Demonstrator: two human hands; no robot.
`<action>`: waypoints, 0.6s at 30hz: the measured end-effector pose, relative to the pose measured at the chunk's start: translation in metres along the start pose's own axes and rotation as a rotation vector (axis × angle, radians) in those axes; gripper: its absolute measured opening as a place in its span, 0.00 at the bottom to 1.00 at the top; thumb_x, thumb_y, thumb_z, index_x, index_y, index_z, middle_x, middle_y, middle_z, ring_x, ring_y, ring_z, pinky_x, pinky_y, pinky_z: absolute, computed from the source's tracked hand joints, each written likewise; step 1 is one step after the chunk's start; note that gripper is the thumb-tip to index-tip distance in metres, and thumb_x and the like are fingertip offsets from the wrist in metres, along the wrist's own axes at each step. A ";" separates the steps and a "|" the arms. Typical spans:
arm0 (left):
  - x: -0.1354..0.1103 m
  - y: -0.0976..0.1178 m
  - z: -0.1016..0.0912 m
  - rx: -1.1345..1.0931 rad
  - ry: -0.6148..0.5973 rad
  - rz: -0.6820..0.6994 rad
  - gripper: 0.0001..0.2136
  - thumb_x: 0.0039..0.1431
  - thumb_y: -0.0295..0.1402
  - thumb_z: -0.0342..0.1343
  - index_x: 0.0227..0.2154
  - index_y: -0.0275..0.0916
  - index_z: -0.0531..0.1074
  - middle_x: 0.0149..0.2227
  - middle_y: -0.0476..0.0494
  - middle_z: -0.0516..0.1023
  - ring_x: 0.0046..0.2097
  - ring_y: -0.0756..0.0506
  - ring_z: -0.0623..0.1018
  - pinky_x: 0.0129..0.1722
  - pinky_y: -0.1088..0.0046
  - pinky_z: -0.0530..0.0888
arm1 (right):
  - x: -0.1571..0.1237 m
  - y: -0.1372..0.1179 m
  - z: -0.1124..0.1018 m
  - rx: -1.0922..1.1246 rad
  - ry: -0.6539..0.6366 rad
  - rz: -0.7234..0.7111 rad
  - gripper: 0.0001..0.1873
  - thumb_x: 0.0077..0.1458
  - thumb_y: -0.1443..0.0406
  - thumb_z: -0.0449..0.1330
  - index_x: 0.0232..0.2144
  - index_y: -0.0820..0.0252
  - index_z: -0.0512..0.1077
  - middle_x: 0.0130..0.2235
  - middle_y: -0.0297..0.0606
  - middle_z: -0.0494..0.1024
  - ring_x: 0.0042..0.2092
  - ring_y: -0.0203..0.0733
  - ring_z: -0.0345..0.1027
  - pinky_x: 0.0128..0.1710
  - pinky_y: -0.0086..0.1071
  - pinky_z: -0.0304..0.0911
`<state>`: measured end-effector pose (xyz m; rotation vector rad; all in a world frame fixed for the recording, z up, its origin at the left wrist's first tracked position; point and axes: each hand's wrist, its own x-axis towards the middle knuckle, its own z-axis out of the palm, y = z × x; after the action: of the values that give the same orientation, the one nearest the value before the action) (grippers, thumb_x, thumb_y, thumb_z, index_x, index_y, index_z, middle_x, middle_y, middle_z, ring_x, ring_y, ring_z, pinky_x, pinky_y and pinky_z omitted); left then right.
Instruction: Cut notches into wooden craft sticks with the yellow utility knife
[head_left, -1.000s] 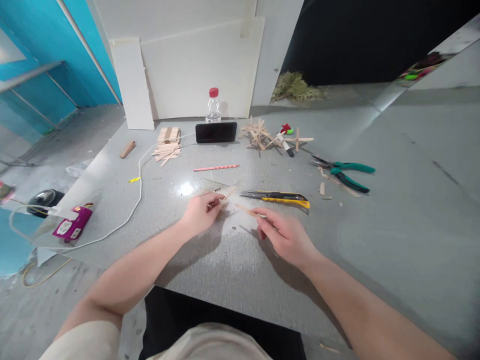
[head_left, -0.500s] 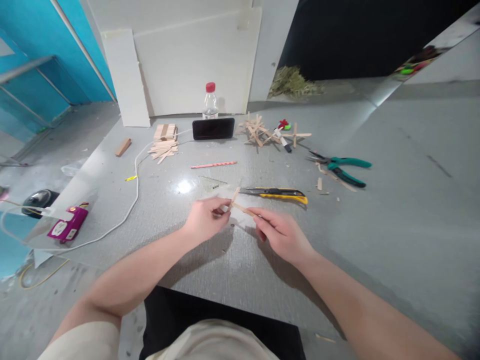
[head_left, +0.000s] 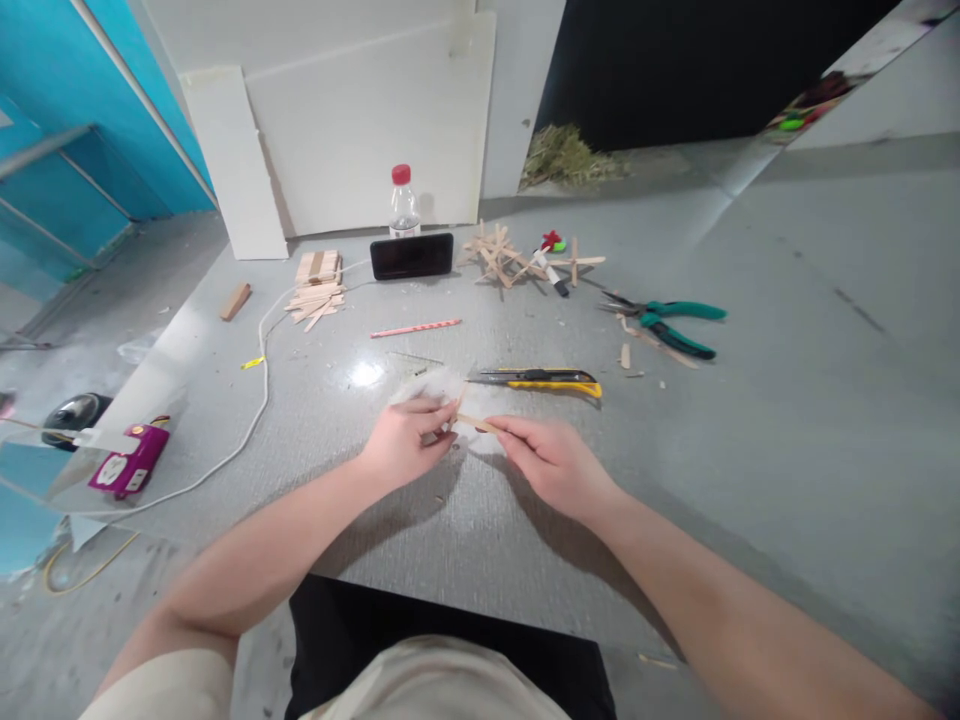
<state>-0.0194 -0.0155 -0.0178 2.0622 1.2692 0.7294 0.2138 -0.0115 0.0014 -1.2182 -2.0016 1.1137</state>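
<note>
Between my two hands, just above the table, is a pale wooden craft stick (head_left: 478,425), with a second stick's tip showing by my left fingertips. The two sticks meet there, but my fingers cover the joint. My left hand (head_left: 405,440) pinches the sticks at their meeting point. Fingers of my right hand (head_left: 555,465) are closed on the near right end of the long stick. Just beyond them lies a yellow and black utility knife (head_left: 555,381), its blade end pointing left. A pink patterned pencil or stick (head_left: 416,328) rests farther back.
At the back are stacked craft sticks (head_left: 319,280), a phone (head_left: 412,257), a bottle (head_left: 403,205) and assembled stick crosses (head_left: 499,255) beside a marker (head_left: 551,272). Green-handled pliers (head_left: 682,325) lie right. A white cable (head_left: 264,380) runs left towards a purple power adapter (head_left: 129,460).
The camera view has shifted slightly, moving the table items left in the picture. The second stick has tilted, and less of it shows above my left fingers. Both hands keep their hold.
</note>
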 end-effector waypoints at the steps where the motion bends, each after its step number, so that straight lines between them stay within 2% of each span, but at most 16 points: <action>1: 0.000 0.001 0.001 0.008 0.004 0.001 0.15 0.70 0.40 0.56 0.53 0.37 0.72 0.51 0.40 0.76 0.47 0.45 0.79 0.48 0.61 0.79 | 0.000 0.000 0.000 0.007 0.001 0.005 0.18 0.64 0.59 0.51 0.43 0.58 0.79 0.22 0.33 0.74 0.24 0.38 0.64 0.25 0.31 0.56; 6: -0.001 0.004 0.002 0.012 0.027 -0.004 0.15 0.70 0.40 0.56 0.53 0.37 0.72 0.51 0.40 0.76 0.47 0.45 0.79 0.48 0.61 0.79 | -0.002 0.000 0.005 0.077 -0.019 0.048 0.20 0.65 0.60 0.48 0.44 0.59 0.79 0.17 0.29 0.67 0.20 0.37 0.61 0.22 0.30 0.55; 13: 0.005 0.006 -0.009 -0.106 -0.018 0.004 0.15 0.70 0.41 0.55 0.51 0.36 0.73 0.45 0.42 0.78 0.43 0.47 0.79 0.45 0.63 0.80 | -0.005 -0.003 0.003 0.103 -0.003 0.057 0.20 0.65 0.59 0.48 0.45 0.60 0.78 0.18 0.29 0.67 0.20 0.36 0.59 0.22 0.30 0.54; 18: 0.006 -0.002 -0.011 -0.194 -0.056 -0.019 0.15 0.70 0.41 0.56 0.51 0.36 0.73 0.47 0.41 0.78 0.44 0.46 0.79 0.45 0.63 0.80 | -0.009 -0.009 -0.002 0.081 -0.020 0.034 0.20 0.66 0.60 0.48 0.45 0.59 0.78 0.19 0.29 0.67 0.20 0.36 0.58 0.22 0.30 0.53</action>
<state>-0.0256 -0.0068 -0.0113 1.8986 1.1391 0.7504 0.2154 -0.0211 0.0097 -1.2087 -1.9376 1.2161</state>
